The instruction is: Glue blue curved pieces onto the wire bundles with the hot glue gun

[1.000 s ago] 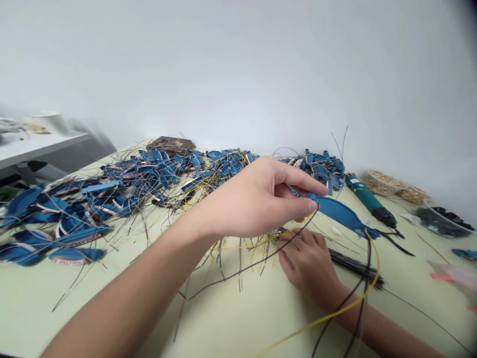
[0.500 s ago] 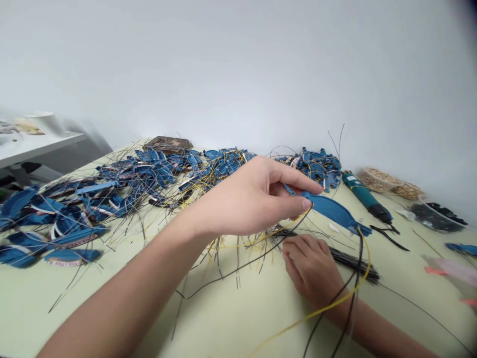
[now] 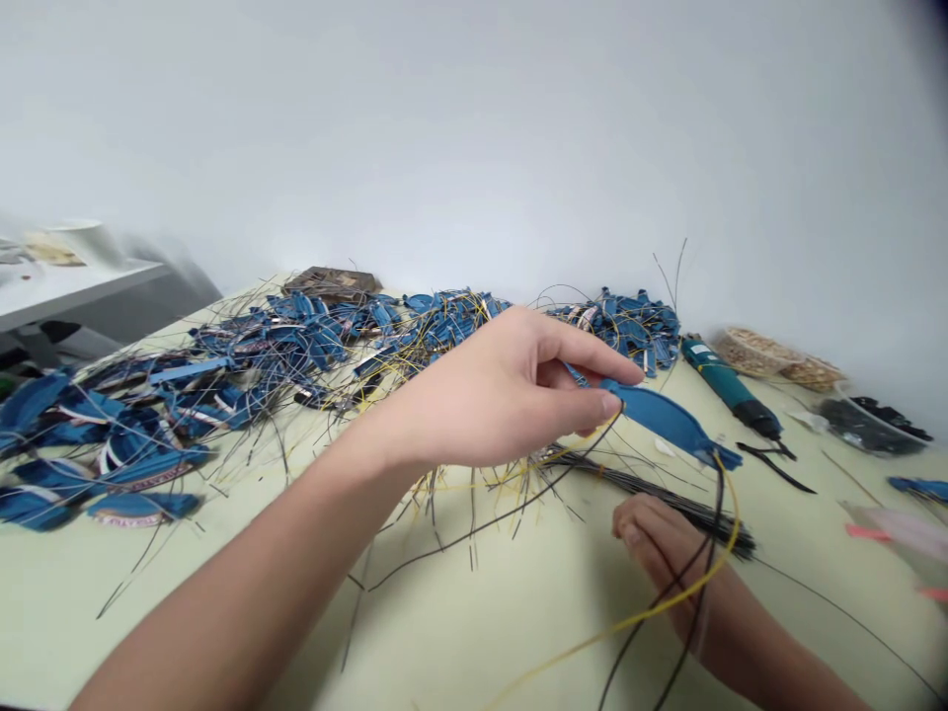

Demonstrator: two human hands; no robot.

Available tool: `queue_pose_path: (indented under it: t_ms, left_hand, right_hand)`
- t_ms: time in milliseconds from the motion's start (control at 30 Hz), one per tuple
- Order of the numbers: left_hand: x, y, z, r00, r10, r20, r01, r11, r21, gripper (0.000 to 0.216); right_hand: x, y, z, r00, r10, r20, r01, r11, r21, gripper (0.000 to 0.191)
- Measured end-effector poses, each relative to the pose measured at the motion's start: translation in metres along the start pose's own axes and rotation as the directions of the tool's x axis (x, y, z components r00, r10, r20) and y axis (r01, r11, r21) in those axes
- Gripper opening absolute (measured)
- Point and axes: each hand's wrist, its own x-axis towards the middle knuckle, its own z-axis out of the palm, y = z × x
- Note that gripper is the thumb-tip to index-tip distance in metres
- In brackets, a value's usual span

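My left hand (image 3: 504, 395) pinches one end of a curved blue plastic piece (image 3: 671, 417) between thumb and fingers, held up above the table. From its far end hang black wires and a yellow wire (image 3: 730, 538), passing in front of my right forearm. My right hand (image 3: 663, 543) is low over the table, its fingers curled and pressed together; whether anything is between them is hidden. Just behind it lies a bundle of black wires (image 3: 644, 484), with short yellow and black wire ends spread to its left.
Tangled blue pieces with wires (image 3: 296, 336) cover the table's left and back. On the right are a teal power tool (image 3: 730, 385), a tub of tan bits (image 3: 751, 353) and a clear tub of black parts (image 3: 870, 425). A brown tray (image 3: 333, 283) stands at the back.
My right hand has drawn back from the black wire bundle, toward me and to the right, its fingers curling tighter. My left hand keeps the blue piece almost still.
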Motion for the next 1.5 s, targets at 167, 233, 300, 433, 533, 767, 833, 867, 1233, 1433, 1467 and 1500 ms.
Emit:
queue_pose_path:
  t_ms: [167, 233, 300, 433, 533, 767, 833, 867, 1233, 1433, 1467, 1500]
  left_hand:
    - [0.000, 0.000, 0.004, 0.999, -0.035, 0.019, 0.035, 0.999, -0.002, 0.031]
    - [0.000, 0.000, 0.005, 0.998, -0.053, 0.019, 0.053, 0.999, 0.001, 0.031]
    - [0.000, 0.000, 0.006, 0.997, -0.070, 0.022, 0.069, 0.998, 0.009, 0.030]
    - [0.000, -0.002, 0.007, 0.998, -0.062, 0.025, 0.061, 0.998, 0.024, 0.030]
    - [0.001, -0.004, 0.007, 0.998, -0.053, 0.027, 0.052, 0.998, 0.021, 0.031]
    - [-0.001, -0.003, 0.007, 0.998, -0.056, 0.039, 0.055, 0.998, 0.023, 0.033]
    - [-0.001, -0.002, 0.007, 0.997, -0.061, 0.040, 0.060, 0.998, 0.018, 0.034]
    - [-0.001, -0.002, 0.007, 0.997, -0.061, 0.039, 0.060, 0.998, 0.017, 0.034]
    - [0.001, -0.001, 0.010, 0.997, -0.061, 0.046, 0.061, 0.998, 0.015, 0.032]
    - [-0.002, 0.006, 0.005, 0.998, -0.063, 0.012, 0.063, 0.998, 0.014, 0.031]
    - [-0.003, 0.007, 0.003, 0.998, -0.055, -0.002, 0.055, 0.998, 0.015, 0.030]
    - [-0.004, 0.009, 0.001, 0.999, -0.047, -0.015, 0.048, 0.999, 0.022, 0.029]
  right_hand:
    - [0.004, -0.004, 0.023, 1.000, -0.007, 0.026, 0.007, 1.000, -0.029, 0.015]
    - [0.009, -0.009, 0.031, 0.999, -0.028, 0.019, 0.028, 0.999, -0.026, 0.019]
    - [0.016, -0.016, 0.037, 0.999, -0.046, 0.001, 0.046, 0.999, -0.026, 0.018]
    - [0.029, -0.029, 0.042, 0.996, -0.059, -0.065, 0.056, 0.997, -0.051, 0.014]
    - [0.035, -0.034, 0.044, 0.993, -0.055, -0.100, 0.047, 0.996, -0.082, 0.019]
    - [0.026, -0.040, 0.031, 0.985, -0.174, 0.002, 0.173, 0.979, -0.110, 0.024]
    - [0.015, -0.040, 0.018, 0.973, -0.219, 0.073, 0.225, 0.971, -0.080, 0.025]
    - [0.009, -0.039, 0.011, 0.967, -0.234, 0.100, 0.241, 0.968, -0.065, 0.025]
    - [-0.033, -0.011, -0.021, 0.986, -0.052, -0.157, 0.026, 0.986, -0.163, 0.008]
    - [-0.039, 0.007, -0.028, 0.984, 0.137, -0.113, -0.163, 0.946, -0.280, 0.023]
    - [-0.041, 0.012, -0.029, 0.975, 0.160, -0.151, -0.200, 0.931, -0.306, 0.023]
    - [-0.042, 0.016, -0.029, 0.967, 0.171, -0.190, -0.226, 0.920, -0.321, 0.020]
